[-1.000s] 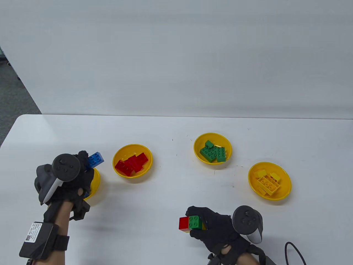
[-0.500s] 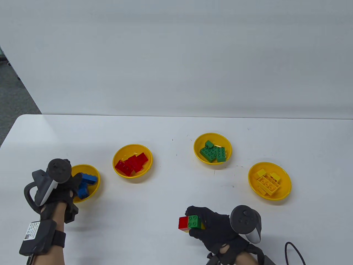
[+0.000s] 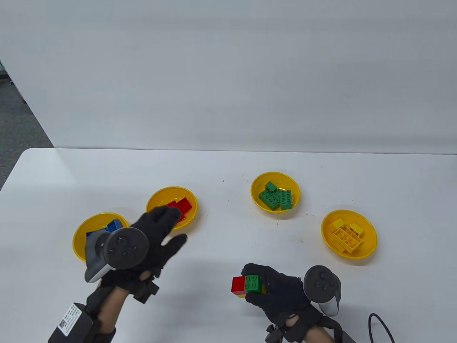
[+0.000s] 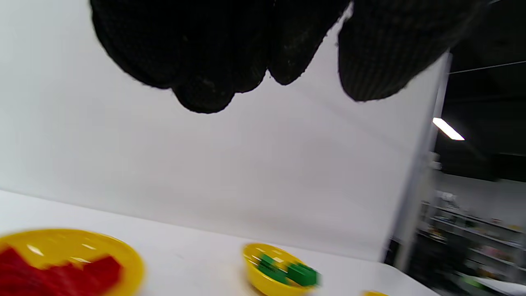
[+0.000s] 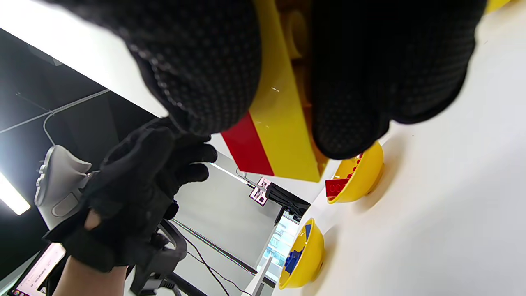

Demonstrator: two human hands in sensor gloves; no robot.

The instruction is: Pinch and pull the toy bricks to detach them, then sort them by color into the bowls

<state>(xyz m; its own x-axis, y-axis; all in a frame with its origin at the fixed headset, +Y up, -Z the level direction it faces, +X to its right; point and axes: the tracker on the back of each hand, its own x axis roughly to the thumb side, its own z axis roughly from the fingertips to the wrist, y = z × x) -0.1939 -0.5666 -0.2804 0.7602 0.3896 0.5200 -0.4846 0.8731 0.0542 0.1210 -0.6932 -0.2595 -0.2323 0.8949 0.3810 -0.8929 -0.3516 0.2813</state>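
Overhead, right hand [image 3: 276, 294] gripping brick cluster [image 3: 248, 285], left hand [image 3: 150, 237] spread empty, wrist view reveals yellow underside

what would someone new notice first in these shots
Four yellow bowls arc across the white table, each holding bricks of one colour: blue, red, green, yellow. At the front edge the right hand grips a stuck-together brick cluster of red, green and yellow, while the empty left hand hangs open between the blue and red bowls.

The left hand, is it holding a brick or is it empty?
Empty. In the table view the left hand hovers open with fingers spread, and the left wrist view shows nothing between its fingers.
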